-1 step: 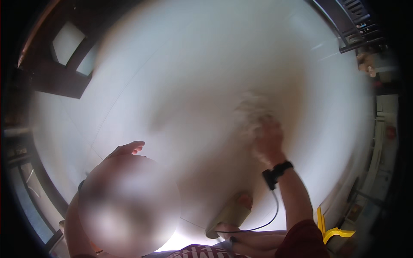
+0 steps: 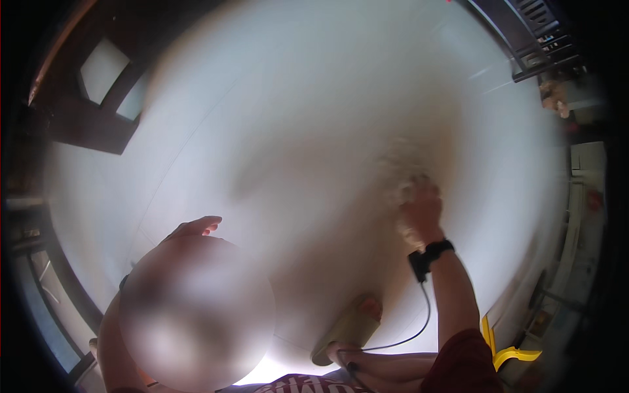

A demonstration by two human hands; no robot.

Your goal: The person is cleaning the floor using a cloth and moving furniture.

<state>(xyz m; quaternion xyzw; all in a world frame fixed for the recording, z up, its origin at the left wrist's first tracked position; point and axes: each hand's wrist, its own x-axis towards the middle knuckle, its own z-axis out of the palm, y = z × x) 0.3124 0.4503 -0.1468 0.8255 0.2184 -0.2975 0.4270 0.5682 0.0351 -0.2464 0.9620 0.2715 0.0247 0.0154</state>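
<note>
Low over the pale tiled floor (image 2: pixel 196 177), my right hand (image 2: pixel 421 208) is closed on a crumpled whitish cloth (image 2: pixel 401 160), which lies against the floor and is smeared by motion. A black strap with a small box and a cable (image 2: pixel 429 257) sits on that wrist. My left hand (image 2: pixel 196 226) hangs at the left, above a round blurred patch that covers much of that side. Its visible fingers stretch out, slightly bent, and nothing shows in them. Between my arms, a foot in an olive slipper (image 2: pixel 350 331) rests on the floor.
Dark wooden furniture (image 2: pixel 88 121) stands at the far left, and a dark slatted rack (image 2: pixel 517 39) at the far right. A yellow curved object (image 2: pixel 514 355) is beside my right elbow. Shelves or cabinets (image 2: pixel 586 160) line the right edge.
My right hand and the cloth have shifted a little to the right, the cable moving along with the wrist. My left hand has stayed in place.
</note>
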